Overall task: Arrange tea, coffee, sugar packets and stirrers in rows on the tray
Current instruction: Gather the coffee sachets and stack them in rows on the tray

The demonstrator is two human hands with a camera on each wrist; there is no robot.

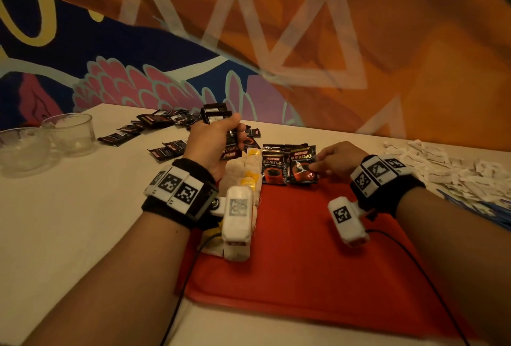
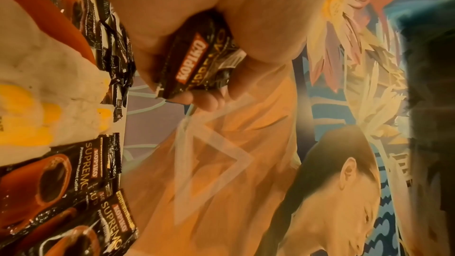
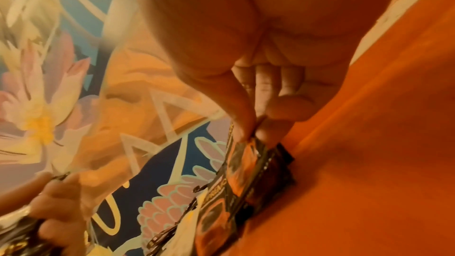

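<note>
A red tray [image 1: 304, 257] lies in front of me. A column of white tea bags with yellow tags [image 1: 246, 171] runs along its left side. Two black Kopiko coffee sachets [image 1: 287, 167] lie at the tray's far edge. My right hand [image 1: 331, 163] pinches the lower right corner of the right sachet [image 3: 248, 164] between thumb and fingers. My left hand [image 1: 213, 143] is raised over the tea bags and grips a bunch of coffee sachets [image 2: 197, 59] in its fist.
More coffee sachets [image 1: 160, 124] are strewn on the white table behind the tray. Two glass bowls [image 1: 44, 141] stand far left. White sugar packets [image 1: 448, 168] are heaped at the right, with blue stirrers [image 1: 481, 204] in front of them. Cables cross the tray.
</note>
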